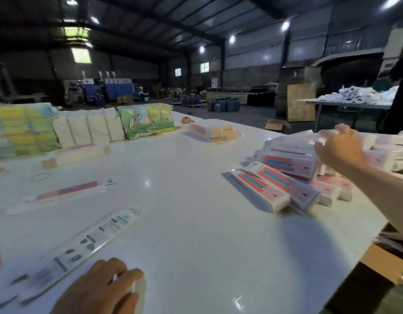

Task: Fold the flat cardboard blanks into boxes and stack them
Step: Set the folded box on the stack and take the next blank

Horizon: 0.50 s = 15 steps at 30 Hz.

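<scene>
White surface (184,177) under a dim warehouse roof. Left hand (100,288) low at the near edge, fingers curled loosely onto the surface; small white piece (133,285) under the fingertips, grip unclear through blur. Flat printed blank (82,243) just beside that hand, angled toward the middle. Second flat blank (60,196), pink and white, nearer the left edge, with a rubber band (40,177) beyond it. Right hand (338,146) raised over the pile of folded pink boxes (293,175) at the right edge, fingers spread and relaxed, grasping nothing visible. Along the far edge, bundled colourful packs (146,121) and white bundles (89,129); smaller stack of boxes (209,131) toward the far right corner.
</scene>
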### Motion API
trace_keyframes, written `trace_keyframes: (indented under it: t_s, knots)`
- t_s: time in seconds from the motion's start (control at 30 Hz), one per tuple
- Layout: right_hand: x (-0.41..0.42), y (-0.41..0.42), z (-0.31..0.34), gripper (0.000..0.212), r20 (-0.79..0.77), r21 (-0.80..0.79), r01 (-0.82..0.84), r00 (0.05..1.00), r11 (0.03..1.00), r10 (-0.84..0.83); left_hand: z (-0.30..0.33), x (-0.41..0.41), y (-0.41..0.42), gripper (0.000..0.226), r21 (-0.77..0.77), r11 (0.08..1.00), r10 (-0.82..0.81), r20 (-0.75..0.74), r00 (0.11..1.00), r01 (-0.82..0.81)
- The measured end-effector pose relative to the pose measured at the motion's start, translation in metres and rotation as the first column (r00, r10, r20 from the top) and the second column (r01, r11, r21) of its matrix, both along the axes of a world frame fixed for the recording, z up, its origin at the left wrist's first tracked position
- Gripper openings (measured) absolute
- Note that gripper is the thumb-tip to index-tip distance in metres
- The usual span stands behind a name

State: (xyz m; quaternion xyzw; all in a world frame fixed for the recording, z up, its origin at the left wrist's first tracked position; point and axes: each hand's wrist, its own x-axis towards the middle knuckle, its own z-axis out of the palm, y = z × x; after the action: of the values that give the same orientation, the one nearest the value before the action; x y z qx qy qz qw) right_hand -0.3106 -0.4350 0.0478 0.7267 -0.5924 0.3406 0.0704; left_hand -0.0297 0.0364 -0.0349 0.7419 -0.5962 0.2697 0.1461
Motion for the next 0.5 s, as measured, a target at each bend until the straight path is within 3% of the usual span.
trace_keyframes:
  t_s: [0.03,0.13,0.27,0.37,0.43,0.5]
  knots:
    - [0.013,0.007,0.010,0.039,0.010,-0.054,-0.070,0.997,0.996,0.070,0.003,-0.010,-0.009,0.034,0.002,0.995,-0.098,-0.068,0.993,0.099]
    - [0.073,0.059,0.036,0.029,0.017,-0.129,-0.366,0.929,0.922,0.371,0.000,-0.010,-0.005,0.026,0.086,0.987,-0.123,-0.131,0.984,0.134]
    - [0.150,0.170,0.009,0.023,0.014,0.090,-0.774,0.630,0.627,0.776,-0.005,-0.012,0.002,0.019,0.096,0.989,-0.087,-0.228,0.970,0.111]
    - [0.183,0.235,-0.057,0.025,-0.154,0.265,-0.838,0.452,0.477,0.879,-0.013,-0.009,0.003,0.033,0.085,0.994,-0.038,-0.284,0.958,0.065]
    - [0.190,0.255,-0.088,0.028,-0.254,0.249,-0.846,0.413,0.472,0.874,-0.017,-0.005,0.004,0.037,0.073,0.996,-0.016,-0.316,0.949,0.041]
    - [0.193,0.257,-0.099,0.026,-0.237,0.196,-0.862,0.421,0.467,0.876,-0.020,-0.004,0.004,0.035,0.079,0.996,-0.008,-0.318,0.948,0.035]
